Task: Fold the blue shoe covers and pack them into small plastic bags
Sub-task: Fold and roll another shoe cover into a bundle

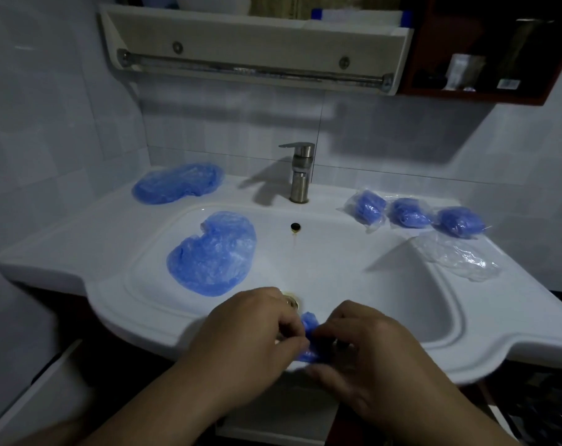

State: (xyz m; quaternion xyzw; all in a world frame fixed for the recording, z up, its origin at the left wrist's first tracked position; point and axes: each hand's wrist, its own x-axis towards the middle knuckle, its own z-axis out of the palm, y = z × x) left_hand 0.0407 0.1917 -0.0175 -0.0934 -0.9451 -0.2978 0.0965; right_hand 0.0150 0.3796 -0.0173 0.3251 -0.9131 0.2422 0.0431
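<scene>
- Works over a white tabletop [80,239] with a washbasin [353,268] sunk into it.
- Has two blue covers lying spread and unfolded: the basin shoe cover [213,255] on the left slope of the washbasin, and the back-left shoe cover [178,183] on the tabletop by the wall.
- Grips with both: left hand [250,326] and right hand [363,342] curled, pinching one blue bundle above the front rim of the washbasin.
- Has a loose heap of empty plastic bags [460,257] on the right of the tabletop, well apart from the hands.
- Has three packed bags [410,214] in a row behind that heap, right of the faucet [300,172].
- Holds the folded shoe cover [309,329] small and tight between the fingertips; looks to be finishing the fold, with bagging not yet begun.
- Next, probably: pinch the bundle in one hand so it cannot spring open, reach right for one empty bag, open its mouth, and slide the bundle in.
</scene>
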